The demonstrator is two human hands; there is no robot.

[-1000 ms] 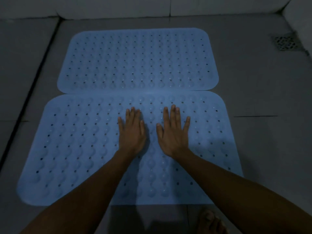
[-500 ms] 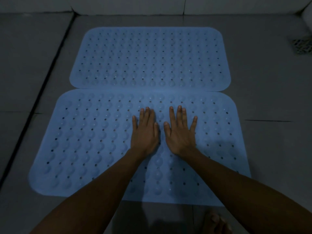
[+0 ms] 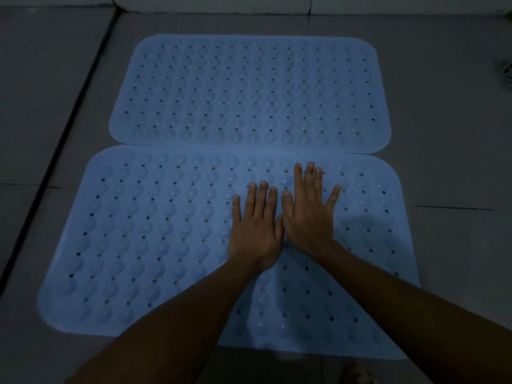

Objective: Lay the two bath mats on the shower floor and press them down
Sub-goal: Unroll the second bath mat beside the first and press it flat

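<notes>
Where grey floor tiles (image 3: 443, 134) meet a pale wall base, two blue perforated bath mats lie flat, long edges touching: far mat (image 3: 249, 87), near mat (image 3: 138, 231). No lettering legible on either. Left hand (image 3: 256, 234) and right hand (image 3: 309, 214), fingers straight, press palms down side by side on near mat.

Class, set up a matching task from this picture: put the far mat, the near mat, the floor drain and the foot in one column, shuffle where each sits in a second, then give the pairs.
1. far mat
2. near mat
3. floor drain
4. foot

a. bottom edge
b. under both hands
c. right edge
d. nearest the wall

Pairs: 1-d, 2-b, 3-c, 4-a
</notes>
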